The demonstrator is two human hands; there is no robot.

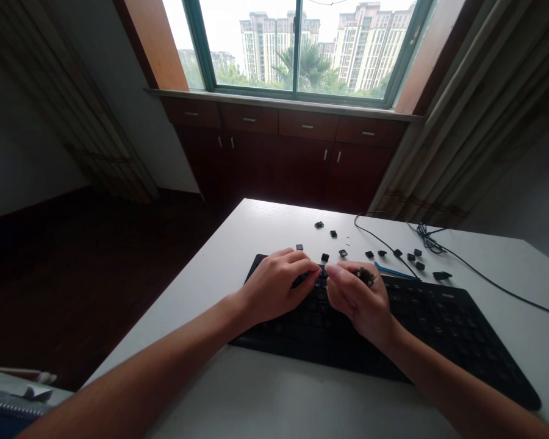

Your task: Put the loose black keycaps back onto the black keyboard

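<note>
A black keyboard [421,329] lies at a slant on the white table, with both hands over its upper left part. My left hand [283,283] rests on the keyboard's back left area, its thumb and fingertips brought together in a pinch; anything between them is too small to make out. Close to its right, my right hand [359,299] is closed round a dark object [365,276] with thin ends poking out above the fist. Its kind is unclear. Loose black keycaps [324,258] lie just behind the keyboard. A thin blue tool [396,272] lies along its back edge.
Several more small black keycaps [419,266] are scattered across the back of the white table [265,231]. A black cable [489,277] with a tied bundle [430,239] runs along the right. Beyond stand a dark red cabinet [297,152] and a window. A bag-like item [18,402] sits lower left.
</note>
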